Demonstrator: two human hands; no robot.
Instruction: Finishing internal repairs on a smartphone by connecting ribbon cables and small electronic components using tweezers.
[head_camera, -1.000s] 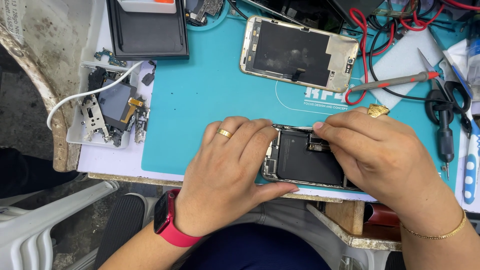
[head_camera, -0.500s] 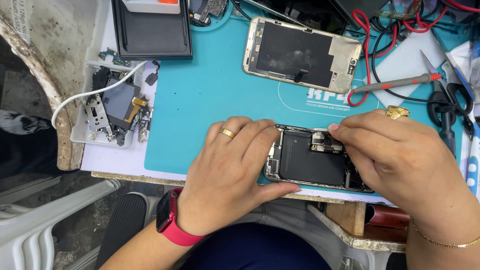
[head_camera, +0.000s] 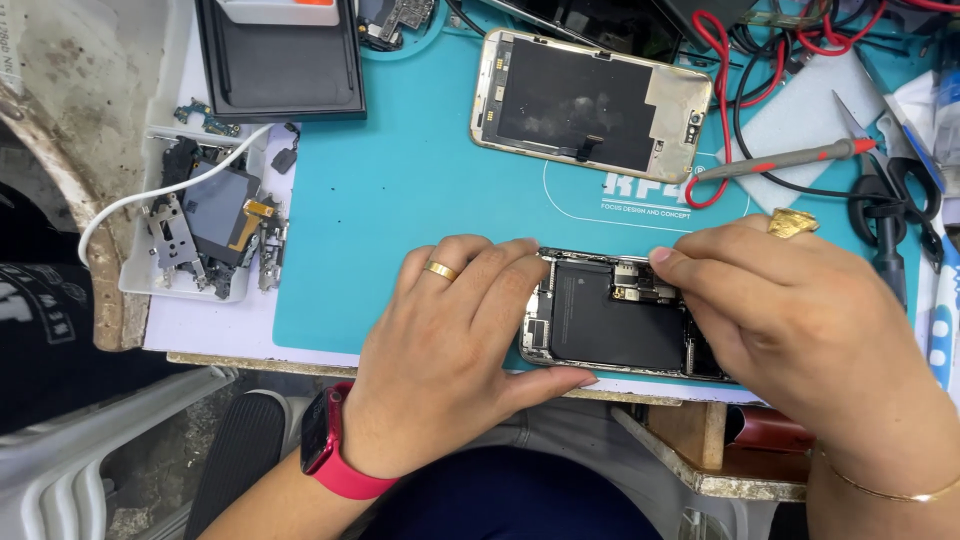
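Both hands worked on an opened black smartphone chassis (head_camera: 612, 315) at the table's near edge, on a turquoise rubber work mat (head_camera: 400, 190).

The left hand (head_camera: 455, 345) gripped its left end with curled fingers; the right hand (head_camera: 790, 310) pinched at internal components. A detached gold-framed screen panel (head_camera: 590, 105) lay farther away.

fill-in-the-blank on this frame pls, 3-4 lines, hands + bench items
The left hand steadies the opened phone body and wears a gold ring and a ____ wrist watch.
The right hand puts its fingertips on the phone body's ____ edge.
The detached screen panel lies on the ____ work mat.
A white tray of small parts sits to the mat's ____.

Missing words: red; top; teal; left
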